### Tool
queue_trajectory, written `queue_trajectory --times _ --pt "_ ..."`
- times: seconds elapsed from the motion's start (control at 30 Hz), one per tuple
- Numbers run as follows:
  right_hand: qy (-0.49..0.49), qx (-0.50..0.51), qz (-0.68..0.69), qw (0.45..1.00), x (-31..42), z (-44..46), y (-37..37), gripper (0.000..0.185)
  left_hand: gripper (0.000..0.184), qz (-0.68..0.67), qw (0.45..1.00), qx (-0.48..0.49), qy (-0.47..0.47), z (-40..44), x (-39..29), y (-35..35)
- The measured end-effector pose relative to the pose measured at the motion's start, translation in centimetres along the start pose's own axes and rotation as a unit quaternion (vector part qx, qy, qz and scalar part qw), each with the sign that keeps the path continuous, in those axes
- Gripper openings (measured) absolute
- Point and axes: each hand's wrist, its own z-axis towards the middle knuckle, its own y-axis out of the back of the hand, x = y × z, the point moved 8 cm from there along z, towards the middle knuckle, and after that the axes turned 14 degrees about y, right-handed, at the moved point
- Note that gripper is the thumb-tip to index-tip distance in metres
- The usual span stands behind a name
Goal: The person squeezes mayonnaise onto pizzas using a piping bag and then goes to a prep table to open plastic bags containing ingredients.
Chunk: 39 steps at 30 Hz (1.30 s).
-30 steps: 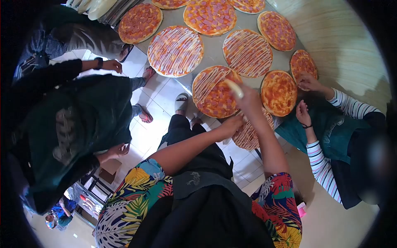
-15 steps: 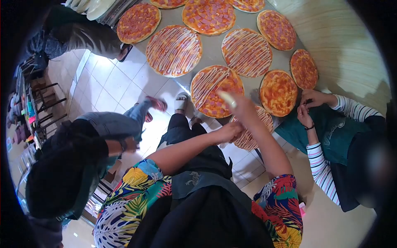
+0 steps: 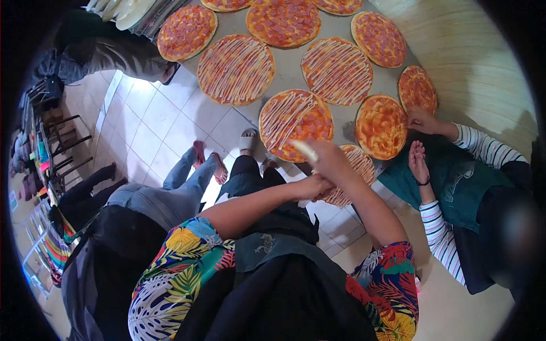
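My right hand (image 3: 334, 165) is wrapped around a piping bag (image 3: 306, 151) of pale sauce, its tip pointing up and left. Close beside it, my left hand (image 3: 311, 189) is closed on the bag's other end, with a bit of white showing below the fingers. Just beyond the tip lies a pizza (image 3: 315, 122) topped with pink ham pieces. White sauce lines cross its left and upper part, while the right side shows bare red sauce. Partly hidden behind my right forearm is a striped pizza (image 3: 359, 165) at the table's near edge.
Two fully striped pizzas (image 3: 236, 69) (image 3: 336, 71) and several unstriped ones share the metal table (image 3: 284, 71). On the right, a co-worker's hand (image 3: 424, 121) touches a pizza edge (image 3: 418, 94). A person in jeans (image 3: 145, 202) stands close on my left.
My right hand and the bag's tip have shifted left and slightly down. The co-worker's hands have separated, one reaching to a pizza. The person on the left has changed position and stance.
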Motion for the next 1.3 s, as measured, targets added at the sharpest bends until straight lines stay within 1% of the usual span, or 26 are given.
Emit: queue_trajectory --times 0.1,0.13,0.17,0.23,0.3,0.37,0.4,0.43,0.47,0.5,0.57,0.6,0.7,0.73,0.77,0.8,0.83,0.9,0.93,0.97,1.0,1.07,1.1,1.17,1.2,1.3 --pt "0.014 0.057 -0.038 0.998 0.8 -0.7 -1.9 0.037 0.025 -0.027 0.998 0.052 0.025 0.3 1.7 -1.2" --pt "0.005 0.044 -0.025 0.999 -0.2 -0.5 -1.0 0.037 0.023 -0.020 0.999 0.041 0.005 0.5 1.3 -0.7" --pt "-0.019 -0.017 -0.037 0.999 -1.8 -0.2 0.5 0.036 0.023 -0.019 0.999 0.041 0.006 0.9 1.0 -0.5" --pt "-0.063 -0.114 -0.042 0.991 -3.8 0.4 4.3 0.034 0.020 -0.028 0.987 -0.112 -0.112 1.4 -1.3 2.2" --pt "-0.083 -0.152 -0.035 0.984 -4.1 0.6 5.9 0.034 0.018 -0.031 0.985 -0.115 -0.126 1.5 -2.4 2.8" --pt "-0.052 -0.170 -0.060 0.982 -4.0 0.2 5.5 0.032 0.019 -0.036 0.988 -0.097 -0.112 1.7 -2.5 2.3" --pt "-0.059 -0.121 0.007 0.991 -3.2 0.0 4.0 0.031 0.020 0.069 0.975 -0.097 -0.186 1.4 -2.6 1.9" --pt "-0.020 -0.087 -0.008 0.996 -1.7 -0.4 2.4 0.031 0.022 0.163 0.945 -0.106 -0.263 0.9 -2.6 1.4" --pt "0.017 -0.053 -0.020 0.998 -0.3 -0.8 0.9 0.032 0.022 0.098 0.987 -0.049 -0.118 0.8 -0.8 0.5" --pt "0.015 -0.054 -0.019 0.998 0.2 -1.1 0.6 0.032 0.023 0.029 0.999 0.011 0.029 0.7 1.6 -0.8" --pt "0.043 0.047 -0.044 0.997 1.5 -1.4 -1.3 0.034 0.020 -0.025 0.998 0.057 0.030 0.7 2.5 -1.8" --pt "-0.009 0.058 -0.011 0.998 0.3 -1.3 -0.6 0.035 0.020 0.015 0.999 0.002 -0.040 1.0 1.7 -0.9" --pt "-0.070 -0.104 -0.020 0.992 -4.0 -0.7 4.0 0.035 0.017 0.026 0.988 -0.082 -0.132 2.1 -0.7 1.5" --pt "-0.086 -0.143 -0.037 0.985 -4.8 -0.7 5.4 0.035 0.016 -0.030 0.991 -0.074 -0.111 2.7 -1.3 2.1" --pt "-0.086 -0.143 -0.037 0.985 -4.8 -0.8 5.3 0.035 0.016 -0.086 0.990 -0.067 -0.090 2.9 -1.7 2.3" --pt "-0.066 -0.142 -0.051 0.986 -4.3 -0.7 5.3 0.035 0.015 -0.004 0.977 -0.136 -0.162 1.7 -3.3 2.1" --pt "-0.046 -0.142 -0.065 0.987 -3.8 -0.7 5.4 0.035 0.015 -0.004 0.977 -0.137 -0.163 1.5 -2.8 2.0" --pt "-0.030 -0.119 -0.040 0.992 -2.7 -1.8 2.7 0.036 0.017 0.123 0.982 -0.041 -0.138 1.8 -0.9 -0.4" --pt "-0.003 -0.041 -0.027 0.999 -0.9 -2.1 0.5 0.038 0.020 -0.002 1.000 0.015 -0.011 2.4 1.7 -1.0" --pt "0.024 0.039 -0.013 0.999 0.3 -2.4 -1.2 0.039 0.020 -0.002 1.000 0.016 -0.010 2.3 2.0 -1.4" --pt "0.022 0.039 -0.011 0.999 0.5 -2.4 -1.1 0.039 0.021 -0.015 1.000 0.025 0.004 2.3 2.5 -1.8" --pt "-0.050 0.081 -0.055 0.994 -0.5 -2.5 -0.9 0.036 0.023 -0.041 0.998 0.042 0.030 2.4 3.2 -2.3" --pt "-0.056 0.015 -0.037 0.998 -1.3 -2.2 0.9 0.035 0.023 -0.040 0.998 0.042 0.030 2.7 2.9 -2.1" --pt "-0.069 -0.104 -0.018 0.992 -3.7 -1.6 4.8 0.034 0.024 0.028 0.990 -0.087 -0.111 2.6 -0.6 0.7" --pt "-0.078 -0.156 -0.020 0.984 -4.4 -1.7 6.1 0.034 0.026 0.042 0.984 -0.084 -0.152 2.0 -2.6 0.6" --pt "-0.064 -0.152 -0.022 0.986 -3.4 -1.6 6.2 0.032 0.025 0.019 0.992 -0.070 -0.105 1.8 -2.9 -0.1"
